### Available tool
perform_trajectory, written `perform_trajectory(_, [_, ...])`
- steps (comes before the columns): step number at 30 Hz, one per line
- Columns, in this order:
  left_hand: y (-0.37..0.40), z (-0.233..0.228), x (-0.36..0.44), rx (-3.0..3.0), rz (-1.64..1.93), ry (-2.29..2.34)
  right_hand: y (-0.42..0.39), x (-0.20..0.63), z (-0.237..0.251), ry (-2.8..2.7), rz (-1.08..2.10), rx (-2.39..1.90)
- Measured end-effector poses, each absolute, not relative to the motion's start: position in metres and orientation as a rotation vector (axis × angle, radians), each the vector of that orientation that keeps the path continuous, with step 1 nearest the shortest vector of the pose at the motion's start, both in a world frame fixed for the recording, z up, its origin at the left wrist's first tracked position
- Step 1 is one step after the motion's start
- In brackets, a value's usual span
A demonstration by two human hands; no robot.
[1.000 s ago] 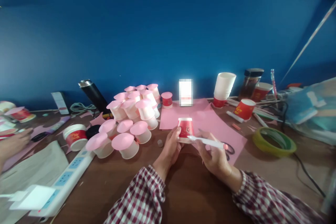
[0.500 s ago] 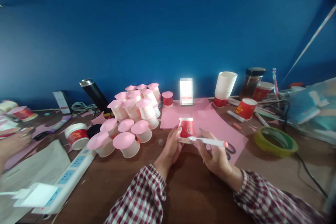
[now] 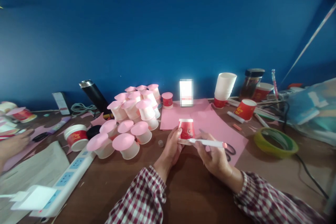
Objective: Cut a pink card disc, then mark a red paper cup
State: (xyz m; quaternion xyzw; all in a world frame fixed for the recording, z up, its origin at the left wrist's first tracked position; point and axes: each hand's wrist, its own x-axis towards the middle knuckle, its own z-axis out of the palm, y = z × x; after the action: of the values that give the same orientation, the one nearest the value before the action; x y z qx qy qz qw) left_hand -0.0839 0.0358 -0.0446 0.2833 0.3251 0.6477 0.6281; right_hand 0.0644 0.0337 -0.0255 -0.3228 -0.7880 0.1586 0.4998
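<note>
A small red paper cup [image 3: 186, 129] stands upside down on the near edge of a pink paper sheet [image 3: 210, 119]. My left hand [image 3: 172, 147] grips the cup's left side, thumb on its wall. My right hand [image 3: 214, 154] holds a white pen with a pink cap [image 3: 208, 142], laid almost level, its tip at the cup's rim. Scissors [image 3: 230, 149] lie partly hidden under my right hand.
Several upturned cups with pink paper discs [image 3: 131, 119] are piled at left. A stack of white cups [image 3: 224, 85], red cups [image 3: 244, 109], a green tape roll [image 3: 275, 140], a black flask [image 3: 93, 94] and a power strip [image 3: 65, 178] lie around. Another person's hand [image 3: 13, 144] rests at far left.
Both hands and the cup stay almost still; the cup has turned slightly against the pen tip. The view shifted a little.
</note>
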Motion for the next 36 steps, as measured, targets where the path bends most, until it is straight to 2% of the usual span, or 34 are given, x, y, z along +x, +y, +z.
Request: perform_trajectory(36, [0.032,-0.041,-0.082,0.645,1.475,0.76,0.036,0.064,-0.037,-1.916,0.378,-0.815])
